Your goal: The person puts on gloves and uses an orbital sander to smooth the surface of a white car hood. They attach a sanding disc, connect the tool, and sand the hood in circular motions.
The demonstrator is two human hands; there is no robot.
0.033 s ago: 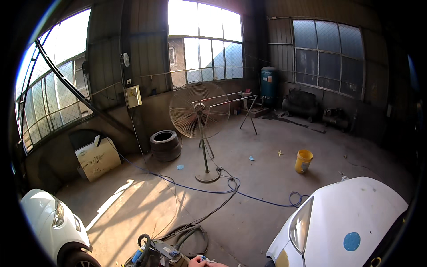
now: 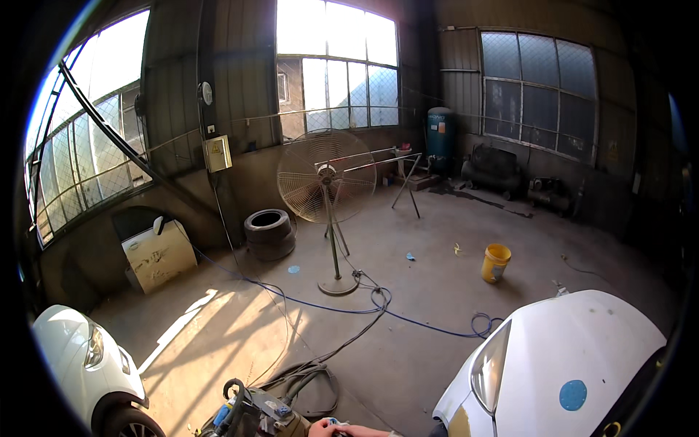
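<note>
Workshop floor, seen from above; one hand (image 2: 324,428) barely in view at btm edge, which hand and grip can't be told; it touches a grey machine w/ hoses (image 2: 258,415) just to its left; white car bonnet (image 2: 568,364) at right; pedestal fan (image 2: 326,186) well beyond.

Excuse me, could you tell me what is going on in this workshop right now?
A person stands in a garage between two white cars, one at the lower left and one at the lower right. Only one hand shows, at the bottom edge, touching a machine with hoses; which hand it is cannot be told. A pedestal fan, stacked tyres and a yellow bucket stand on the concrete floor.
</note>
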